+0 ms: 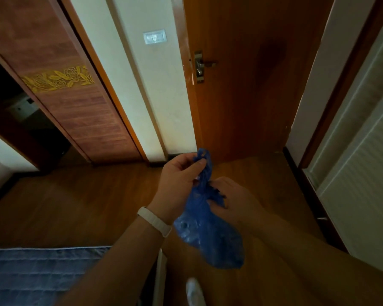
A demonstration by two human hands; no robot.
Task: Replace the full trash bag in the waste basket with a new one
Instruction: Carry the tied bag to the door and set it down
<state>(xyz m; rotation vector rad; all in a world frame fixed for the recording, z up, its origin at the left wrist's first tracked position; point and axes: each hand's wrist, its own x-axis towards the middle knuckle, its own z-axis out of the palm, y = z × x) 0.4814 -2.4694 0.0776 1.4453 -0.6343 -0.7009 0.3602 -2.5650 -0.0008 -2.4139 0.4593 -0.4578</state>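
A blue plastic trash bag (208,235) hangs in the air in front of me, its lower part bulging and its top bunched into a twisted neck. My left hand (177,184), with a white band on the wrist, pinches the upper end of that neck. My right hand (234,199) grips the neck just below, fingers curled into the crumpled plastic. No waste basket is in view.
A closed wooden door (248,85) with a metal handle (200,65) stands straight ahead. A sliding wardrobe door (60,80) is at the left, a white panelled door (363,173) at the right. A blue quilted bed edge (38,274) lies bottom left on the wooden floor (75,206).
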